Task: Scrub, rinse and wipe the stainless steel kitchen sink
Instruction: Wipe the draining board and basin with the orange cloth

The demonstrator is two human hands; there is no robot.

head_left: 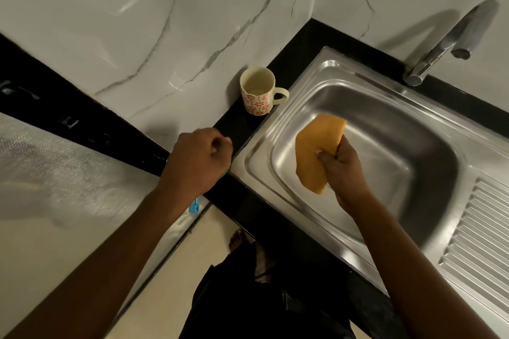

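The stainless steel sink [429, 129] is set in a black counter, with a ribbed drainboard [484, 245] on its right. My right hand [341, 170] pinches a flat orange cloth [314, 146] and holds it up over the left part of the basin. My left hand [198, 159] rests with curled fingers on the counter just left of the sink rim. Slivers of a green-edged object [228, 170] show at its edge, and the hand hides the rest. The tap [446, 44] stands at the back right, with no water running.
A cream mug with orange flowers [259, 93] stands on the black counter [237, 124] at the sink's back left corner, against the marble wall. A small blue item [194, 205] shows below my left wrist. My foot [238, 239] is on the floor below.
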